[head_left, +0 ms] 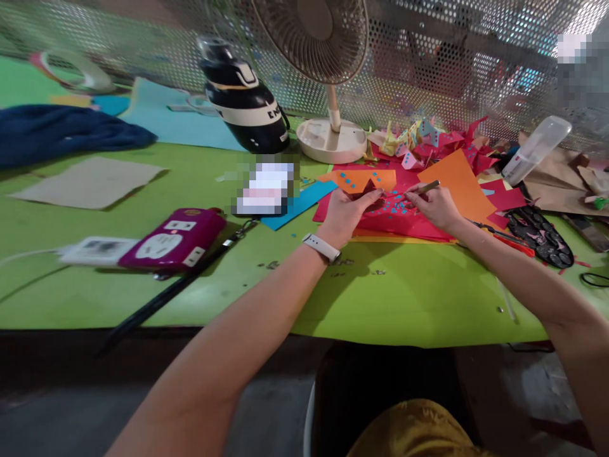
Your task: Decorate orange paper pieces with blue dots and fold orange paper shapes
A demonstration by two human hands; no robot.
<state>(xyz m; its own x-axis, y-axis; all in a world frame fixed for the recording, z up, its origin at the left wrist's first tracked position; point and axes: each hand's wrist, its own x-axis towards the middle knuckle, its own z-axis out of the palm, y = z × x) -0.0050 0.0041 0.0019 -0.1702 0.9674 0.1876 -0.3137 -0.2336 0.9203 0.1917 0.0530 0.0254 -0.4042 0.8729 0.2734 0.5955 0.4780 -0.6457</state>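
Observation:
My left hand (pixel 345 216), a white watch (pixel 321 247) on its wrist, is closed in a pinch over red paper (pixel 409 230). What its fingertips hold is hidden. Right behind it is an orange paper piece (pixel 386 179) with blue dots. My right hand (pixel 438 206) grips a slim pen-like stick (pixel 431 186), its tip pointing down at the red paper. Many tiny blue paper bits (pixel 394 204) lie scattered between the two hands. A blue paper strip (pixel 299 204) lies left of my left hand, and an orange sheet (pixel 459 184) beyond my right.
Behind the papers stand a fan (pixel 332 149), a black-and-white bottle (pixel 252 117) and a pile of folded paper shapes (pixel 442 143). A phone (pixel 264 190) and a purple power strip (pixel 174 238) lie left. Orange-handled scissors (pixel 516 241) lie by my right forearm.

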